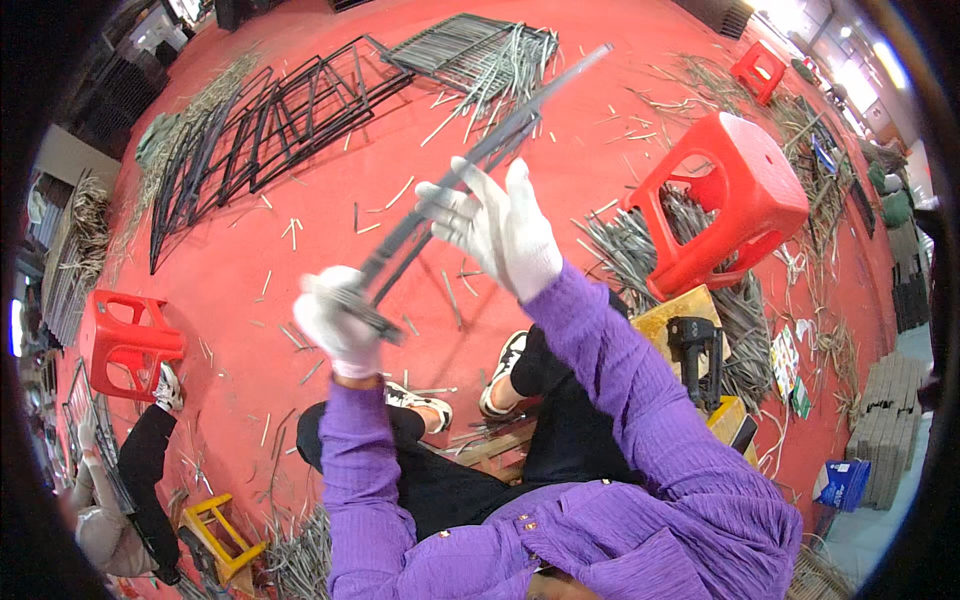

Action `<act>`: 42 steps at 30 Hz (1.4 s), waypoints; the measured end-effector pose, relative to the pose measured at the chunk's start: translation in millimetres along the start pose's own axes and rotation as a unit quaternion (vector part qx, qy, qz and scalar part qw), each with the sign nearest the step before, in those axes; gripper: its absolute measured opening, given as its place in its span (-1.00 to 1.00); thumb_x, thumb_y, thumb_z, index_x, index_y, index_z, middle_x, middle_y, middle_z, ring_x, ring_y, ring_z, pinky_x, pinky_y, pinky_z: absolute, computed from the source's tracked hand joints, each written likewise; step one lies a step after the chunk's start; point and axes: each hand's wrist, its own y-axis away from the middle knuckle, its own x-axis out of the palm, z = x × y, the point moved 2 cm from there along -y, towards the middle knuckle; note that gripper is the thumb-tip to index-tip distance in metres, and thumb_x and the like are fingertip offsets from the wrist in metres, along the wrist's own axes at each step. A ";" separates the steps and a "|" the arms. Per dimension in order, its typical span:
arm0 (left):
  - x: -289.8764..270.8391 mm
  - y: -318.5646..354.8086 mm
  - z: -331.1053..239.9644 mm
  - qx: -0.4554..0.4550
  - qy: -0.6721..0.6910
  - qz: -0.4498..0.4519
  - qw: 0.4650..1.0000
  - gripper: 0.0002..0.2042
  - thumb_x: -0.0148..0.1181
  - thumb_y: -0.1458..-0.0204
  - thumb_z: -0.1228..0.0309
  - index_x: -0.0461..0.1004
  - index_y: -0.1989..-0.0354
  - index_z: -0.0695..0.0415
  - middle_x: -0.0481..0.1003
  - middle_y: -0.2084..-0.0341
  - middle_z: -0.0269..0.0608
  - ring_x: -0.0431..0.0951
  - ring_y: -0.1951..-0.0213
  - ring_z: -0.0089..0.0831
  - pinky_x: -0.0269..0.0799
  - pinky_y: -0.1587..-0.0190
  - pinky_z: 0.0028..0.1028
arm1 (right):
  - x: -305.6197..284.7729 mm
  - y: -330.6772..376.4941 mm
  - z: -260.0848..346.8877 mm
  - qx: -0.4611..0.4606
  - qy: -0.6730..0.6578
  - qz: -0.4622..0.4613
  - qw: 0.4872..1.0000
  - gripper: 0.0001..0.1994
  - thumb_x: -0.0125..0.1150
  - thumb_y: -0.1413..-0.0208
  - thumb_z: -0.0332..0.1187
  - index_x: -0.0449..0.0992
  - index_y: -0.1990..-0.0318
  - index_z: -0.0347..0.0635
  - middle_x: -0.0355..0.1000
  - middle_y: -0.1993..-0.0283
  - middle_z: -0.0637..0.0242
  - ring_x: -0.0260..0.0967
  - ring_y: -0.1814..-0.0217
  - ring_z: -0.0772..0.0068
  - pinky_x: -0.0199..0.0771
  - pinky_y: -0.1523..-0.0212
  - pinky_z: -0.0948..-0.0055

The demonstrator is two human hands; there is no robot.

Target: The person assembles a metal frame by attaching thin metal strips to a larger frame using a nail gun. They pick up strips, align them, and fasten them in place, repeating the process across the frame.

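I hold up a long, narrow dark metal frame tilted in front of me, its far end pointing up and to the right. A grey strip seems to run along it, though motion blurs this. White-gloved, my left hand is closed around the near end of the frame. My right hand, also gloved, has its fingers stretched out and thumb apart, with the fingers at the frame's side partway along. Whether those fingers press on the frame or only brush it, I cannot tell.
Black metal frames lie at the far left on the red floor. Grey strips top another frame pile. A red stool stands at right over strip bundles, near a black tool. Another person sits at left by a red stool.
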 end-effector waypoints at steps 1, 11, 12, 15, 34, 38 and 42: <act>3.6 16.6 8.7 0.109 -0.193 0.111 0.969 -0.71 -0.02 -0.11 0.27 0.36 0.62 0.14 0.34 0.68 -0.31 0.35 0.60 -0.41 0.25 0.51 -0.41 | -8.8 4.1 -18.3 -0.015 -0.088 0.018 0.996 -0.27 -0.26 -0.25 0.23 0.11 -0.30 -0.24 0.37 -0.10 -0.05 0.37 -0.10 0.08 0.38 -0.06 0.19; -85.5 89.0 13.0 -0.033 -0.550 0.415 0.724 -0.72 0.20 0.05 0.18 0.54 0.19 0.01 0.49 0.17 -0.29 0.36 -0.02 -0.25 0.09 -0.17 -0.14 | -283.7 44.7 -275.6 0.245 0.234 -0.411 0.846 -0.81 0.15 -0.13 -0.19 0.43 0.20 -0.04 0.31 0.49 0.46 0.23 0.50 0.42 0.28 0.41 0.39; -103.9 87.0 -9.0 -0.030 -0.562 0.359 0.745 -0.76 0.21 0.07 0.24 0.54 0.24 0.03 0.50 0.21 -0.30 0.38 0.00 -0.26 0.09 -0.16 -0.10 | -293.0 50.8 -288.4 0.234 0.282 -0.366 0.855 -0.80 0.15 -0.12 -0.20 0.45 0.17 -0.04 0.32 0.47 0.48 0.22 0.48 0.44 0.26 0.40 0.42; -181.4 116.2 -64.7 -0.058 -0.504 0.065 0.859 -0.88 0.17 -0.01 0.47 0.53 0.27 0.15 0.52 0.30 -0.21 0.49 0.16 -0.17 0.34 0.02 -0.25 | -296.6 56.1 -309.9 0.223 0.515 -0.210 0.800 -0.64 0.12 -0.10 -0.18 0.45 0.03 -0.20 0.40 0.19 0.25 0.31 0.16 0.30 0.31 0.13 0.38; -372.6 750.5 -181.7 -0.759 -0.475 -0.262 0.360 -0.71 0.15 0.07 0.19 0.53 0.17 0.01 0.53 0.15 -0.13 0.53 0.07 -0.19 0.43 0.00 -0.22 | -252.0 81.5 -171.2 0.329 0.734 0.129 0.580 -0.69 0.04 -0.20 -0.24 0.45 -0.03 -0.18 0.45 0.21 0.28 0.38 0.28 0.39 0.37 0.33 0.40; -423.8 728.5 -197.7 -0.660 -0.631 -0.297 0.281 -0.67 0.27 0.13 0.13 0.46 0.20 -0.03 0.50 0.22 -0.23 0.50 0.09 -0.25 0.42 0.08 -0.23 | -234.2 63.1 -110.8 0.317 0.741 0.136 0.576 -0.69 0.02 -0.23 -0.25 0.44 -0.04 -0.18 0.46 0.22 0.29 0.40 0.30 0.42 0.39 0.37 0.41; -466.7 719.1 -215.4 -0.602 -0.676 -0.351 0.238 -0.37 0.39 0.23 0.10 0.34 -0.07 0.00 0.37 0.00 -0.19 0.34 -0.10 -0.24 0.24 -0.13 -0.20 | -211.8 51.4 -62.4 0.309 0.731 0.125 0.595 -0.70 0.00 -0.25 -0.26 0.44 -0.05 -0.18 0.47 0.22 0.29 0.41 0.33 0.44 0.40 0.42 0.42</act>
